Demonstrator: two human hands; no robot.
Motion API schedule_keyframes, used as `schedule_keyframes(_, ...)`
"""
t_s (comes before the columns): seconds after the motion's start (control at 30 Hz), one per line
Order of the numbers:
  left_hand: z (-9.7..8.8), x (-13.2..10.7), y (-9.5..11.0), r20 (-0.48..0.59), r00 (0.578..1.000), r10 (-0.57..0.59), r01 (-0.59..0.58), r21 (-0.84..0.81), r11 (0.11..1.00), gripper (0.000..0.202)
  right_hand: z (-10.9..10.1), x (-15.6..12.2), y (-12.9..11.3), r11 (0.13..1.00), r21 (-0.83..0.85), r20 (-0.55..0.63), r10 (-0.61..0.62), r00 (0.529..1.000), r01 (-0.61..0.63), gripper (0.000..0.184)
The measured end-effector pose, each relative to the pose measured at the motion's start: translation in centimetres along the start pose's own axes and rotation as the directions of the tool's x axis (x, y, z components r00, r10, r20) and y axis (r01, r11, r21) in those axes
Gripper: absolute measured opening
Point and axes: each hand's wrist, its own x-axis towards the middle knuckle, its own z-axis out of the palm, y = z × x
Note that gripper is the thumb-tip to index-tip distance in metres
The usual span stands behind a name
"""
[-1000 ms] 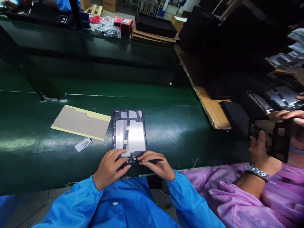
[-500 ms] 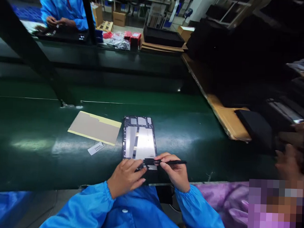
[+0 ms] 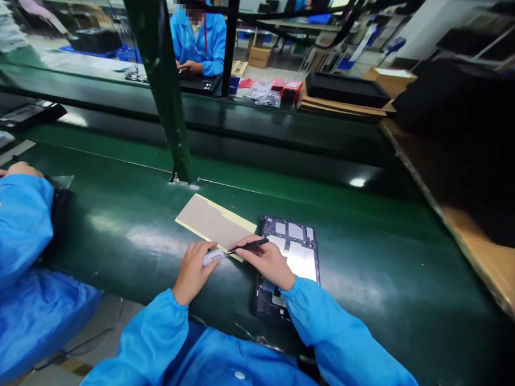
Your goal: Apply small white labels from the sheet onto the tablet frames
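Note:
My left hand (image 3: 192, 273) pinches a small white label sheet (image 3: 213, 257) with rows of dark marks between thumb and fingers. Black tweezers (image 3: 254, 245) are gripped in my right hand (image 3: 273, 265), their tips at the sheet's right edge. Whether the tips hold a label is too small to tell. Beneath my right wrist and sleeve lies an opened tablet housing (image 3: 302, 261) with silvery panels and a dark frame, partly covered. A flat tan sheet with yellow edges (image 3: 209, 218) lies just beyond my hands, its near right corner behind them.
A green post (image 3: 170, 94) rises from the green bench (image 3: 113, 210). At the left, a co-worker's blue sleeve (image 3: 22, 213) reaches onto the bench. Cardboard (image 3: 484, 234) borders the right side. Across the bench sits another person in blue (image 3: 212, 42), near red boxes (image 3: 291, 90) and a black tray (image 3: 349, 90).
My hands have left the tablet housing and moved left to the label sheet, which my left hand now holds. The tweezers came along in my right hand. The camera view has turned left.

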Motion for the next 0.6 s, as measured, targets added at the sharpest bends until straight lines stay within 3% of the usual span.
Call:
schedule_keyframes(0.13, 0.52, 0.41, -0.06, 0.045, 0.999, 0.009, -0.005, -0.072, 0.997, 0.022, -0.29, -0.16, 0.87, 0.998, -0.044, 0.020, -0.032, 0.999, 0.033, 0.024)
schedule_keyframes(0.4, 0.45, -0.03, 0.10, 0.066, 0.998, 0.005, 0.005, -0.151, 0.989, 0.022, -0.09, -0.42, 0.34, 0.969, -0.132, 0.154, -0.187, 0.970, 0.208, 0.017)
schedule_keyframes(0.6, 0.60, -0.06, 0.11, 0.071, 0.997, 0.026, -0.015, -0.156, 0.988, 0.024, -0.04, -0.35, 0.55, 0.962, -0.134, 0.172, -0.213, 0.962, 0.237, 0.015)
